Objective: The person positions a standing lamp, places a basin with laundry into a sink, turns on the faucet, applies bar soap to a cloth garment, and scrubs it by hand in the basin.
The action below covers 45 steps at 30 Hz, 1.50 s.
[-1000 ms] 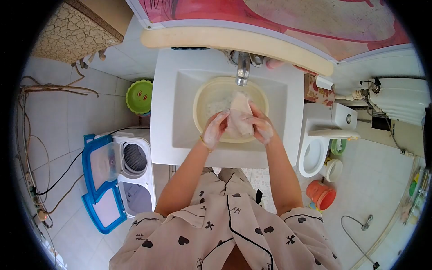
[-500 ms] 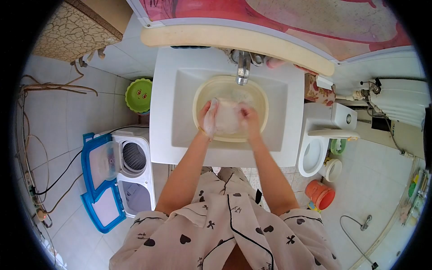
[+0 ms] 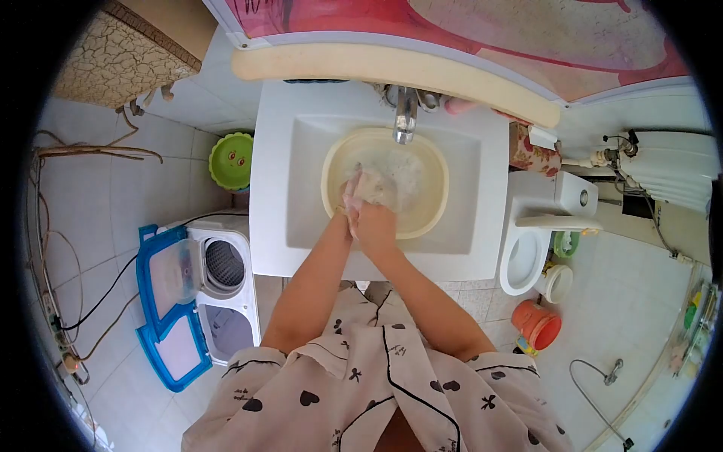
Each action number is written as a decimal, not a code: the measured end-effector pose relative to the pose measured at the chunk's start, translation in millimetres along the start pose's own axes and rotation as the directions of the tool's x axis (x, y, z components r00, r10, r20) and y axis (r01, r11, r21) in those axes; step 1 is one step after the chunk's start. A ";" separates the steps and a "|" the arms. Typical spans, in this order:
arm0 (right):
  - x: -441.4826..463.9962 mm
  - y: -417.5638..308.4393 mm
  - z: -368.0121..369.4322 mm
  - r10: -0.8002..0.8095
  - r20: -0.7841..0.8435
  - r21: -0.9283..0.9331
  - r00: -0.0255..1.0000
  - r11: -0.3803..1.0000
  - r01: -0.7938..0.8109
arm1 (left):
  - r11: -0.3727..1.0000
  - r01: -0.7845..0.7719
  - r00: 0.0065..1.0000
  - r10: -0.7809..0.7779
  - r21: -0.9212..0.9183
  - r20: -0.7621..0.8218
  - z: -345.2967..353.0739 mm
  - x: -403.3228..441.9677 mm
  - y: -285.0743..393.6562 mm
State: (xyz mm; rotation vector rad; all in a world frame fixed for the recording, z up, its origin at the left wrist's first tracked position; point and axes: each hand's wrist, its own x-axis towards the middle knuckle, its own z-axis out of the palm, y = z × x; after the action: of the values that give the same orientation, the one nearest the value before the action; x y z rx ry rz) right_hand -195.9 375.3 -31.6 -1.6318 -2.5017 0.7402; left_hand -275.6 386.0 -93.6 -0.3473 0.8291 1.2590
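A cream plastic basin (image 3: 441, 177) with cloudy, sudsy water sits in the white sink (image 3: 461, 226) under the tap (image 3: 405, 117). Over its left side my two hands are together on a wet, pale cloth (image 3: 379, 188). My left hand (image 3: 350, 190) is closed around the cloth's left part, its fingers partly covered by suds and fabric. Against it, on the near side, my right hand (image 3: 373, 221) grips the same cloth, with the fingertips hidden. Foam floats on the water right of the hands.
Left of the sink stands a small washing machine (image 3: 248, 297) with its blue-framed lids (image 3: 154, 282) raised. A green face-patterned bowl (image 3: 231, 162) is behind it. To the right are a toilet (image 3: 521, 260), a red bucket (image 3: 538, 328) and a white bucket (image 3: 557, 285).
My right hand has swung left from the basin's right side to meet my left hand. The cloth, spread between them before, is now bunched at the left. My left hand has barely shifted.
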 end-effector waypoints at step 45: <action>55.1 81.0 0.4 0.490 0.005 0.243 0.872 0.845 -0.477 | 0.970 -0.205 0.977 0.194 0.130 0.090 31.6 -21.7 -51.9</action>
State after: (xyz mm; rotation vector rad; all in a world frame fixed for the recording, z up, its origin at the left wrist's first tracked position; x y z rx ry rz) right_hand -151.6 449.6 -77.5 -2.1731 -1.8716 0.9726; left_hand -217.5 375.7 -67.3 -0.1043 0.8974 1.3835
